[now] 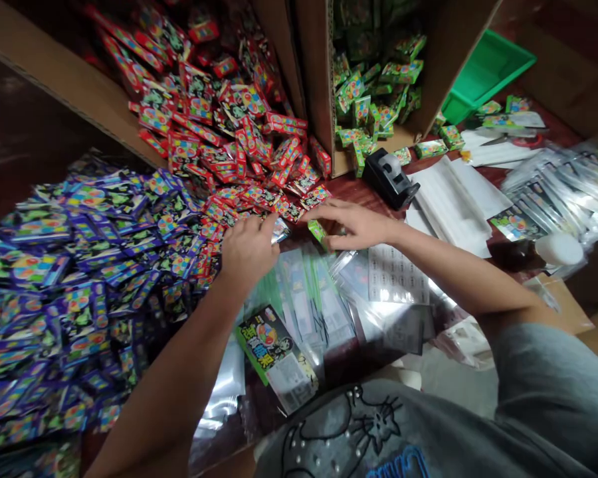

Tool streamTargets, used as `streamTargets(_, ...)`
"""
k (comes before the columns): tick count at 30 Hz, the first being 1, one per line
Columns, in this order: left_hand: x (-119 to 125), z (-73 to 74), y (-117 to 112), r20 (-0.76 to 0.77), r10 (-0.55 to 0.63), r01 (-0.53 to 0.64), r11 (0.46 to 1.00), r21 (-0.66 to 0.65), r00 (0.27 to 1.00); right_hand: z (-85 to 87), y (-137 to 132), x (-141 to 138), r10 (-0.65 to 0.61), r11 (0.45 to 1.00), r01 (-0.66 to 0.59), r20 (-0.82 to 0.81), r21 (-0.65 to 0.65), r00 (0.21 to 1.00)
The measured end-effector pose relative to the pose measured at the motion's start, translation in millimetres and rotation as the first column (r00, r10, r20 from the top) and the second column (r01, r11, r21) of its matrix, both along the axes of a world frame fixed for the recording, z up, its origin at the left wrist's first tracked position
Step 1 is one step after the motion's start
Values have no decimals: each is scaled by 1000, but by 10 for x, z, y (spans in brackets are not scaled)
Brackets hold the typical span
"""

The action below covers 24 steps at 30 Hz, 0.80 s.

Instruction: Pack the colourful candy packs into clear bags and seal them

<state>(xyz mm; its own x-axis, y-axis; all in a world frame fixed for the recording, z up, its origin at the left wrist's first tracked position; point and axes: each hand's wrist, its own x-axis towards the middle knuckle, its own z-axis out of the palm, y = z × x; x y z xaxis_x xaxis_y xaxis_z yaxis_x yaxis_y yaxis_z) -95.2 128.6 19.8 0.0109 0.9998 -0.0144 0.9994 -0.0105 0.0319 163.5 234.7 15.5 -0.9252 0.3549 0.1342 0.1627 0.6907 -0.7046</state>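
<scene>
My left hand [249, 247] is over the near edge of the red boxes, fingers curled down. A small shiny packet [280, 230] shows beside its thumb and looks held there; the fingertips are partly hidden. My right hand [359, 226] has a small green box [317, 230] at its thumb and lower fingers. Its index finger stretches out to the small red boxes [289, 207]. Below both hands lie clear plastic sleeves with green edges [303, 299] and a larger black-and-green printed box [274, 352].
Purple packets [84, 265] are heaped at left. Cardboard boxes hold red boxes [194, 99] and green boxes [373, 99]. At right are a black tape dispenser [389, 179], white papers [451, 199], a sticker sheet [396, 273], a white-capped bottle [558, 250], filled clear packs [568, 192] and a green bin [493, 70].
</scene>
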Motion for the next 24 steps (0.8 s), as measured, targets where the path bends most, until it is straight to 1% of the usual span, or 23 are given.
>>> streamTargets(1, 30, 22, -86, 27, 44, -45, 999, 26, 999, -71, -97, 62, -9, 982, -7, -82, -188, 997)
streamTargets(2, 76, 41, -189, 67, 91, -94, 995, 43, 994, -156, -200, 108, -32, 934, -21, -142, -357, 989)
streamTargets(3, 134, 54, -305, 114, 131, -136, 990, 40, 985, -246, -301, 143, -65, 870, -33, -181, -492, 981)
streamTargets(4, 198, 62, -427, 154, 159, -163, 986, 15, 975, -330, -392, 169, -92, 808, -45, -201, -587, 975)
streamTargets(5, 259, 65, -551, 184, 169, -168, 986, -25, 968, -398, -463, 190, -98, 760, -62, -208, -647, 973)
streamTargets(6, 312, 68, -669, 209, 166, -155, 986, -65, 964, -444, -510, 209, -82, 725, -84, -206, -684, 975)
streamTargets(8, 372, 81, -870, 270, 122, -100, 991, -94, 955, -456, -528, 238, 1, 683, -142, -194, -717, 981)
streamTargets(9, 379, 96, -946, 308, 67, -46, 996, -74, 949, -427, -508, 244, 55, 670, -175, -186, -722, 981)
streamTargets(10, 374, 115, -1003, 345, -18, 35, 999, -41, 938, -382, -479, 240, 107, 657, -207, -182, -725, 977)
streamTargets(11, 361, 135, -1041, 374, -128, 141, 990, -6, 919, -330, -449, 224, 154, 642, -240, -184, -729, 971)
streamTargets(13, 319, 171, -1067, 401, -341, 355, 934, 42, 850, -233, -414, 146, 226, 601, -308, -213, -737, 951)
streamTargets(14, 291, 183, -1059, 405, -408, 422, 905, 57, 818, -198, -410, 88, 249, 581, -338, -234, -740, 940)
streamTargets(15, 256, 190, -1041, 406, -437, 452, 890, 64, 803, -172, -411, 20, 264, 565, -365, -257, -740, 930)
streamTargets(16, 212, 194, -1019, 406, -441, 455, 888, 68, 801, -154, -408, -49, 284, 555, -391, -275, -734, 919)
streamTargets(17, 159, 196, -995, 401, -433, 443, 894, 75, 807, -139, -393, -117, 311, 559, -414, -282, -718, 908)
streamTargets(18, 98, 196, -973, 389, -423, 423, 901, 92, 818, -123, -358, -178, 336, 587, -423, -268, -690, 903)
streamTargets(19, 31, 194, -955, 362, -414, 402, 909, 113, 835, -104, -297, -231, 344, 647, -408, -231, -644, 910)
streamTargets(20, -37, 187, -944, 317, -395, 371, 919, 136, 862, -81, -211, -278, 321, 738, -357, -167, -572, 932)
streamTargets(21, -102, 172, -937, 259, -356, 323, 933, 161, 898, -57, -102, -321, 247, 849, -255, -78, -464, 966)
streamTargets(22, -161, 145, -934, 197, -295, 261, 948, 183, 935, -35, 21, -365, 112, 943, -98, 27, -319, 993)
streamTargets(23, -213, 105, -935, 139, -215, 187, 964, 189, 967, -20, 145, -414, -77, 984, 97, 131, -150, 988)
streamTargets(24, -258, 50, -935, 98, -134, 117, 979, 165, 986, -16, 259, -472, -275, 960, 278, 224, 18, 935)
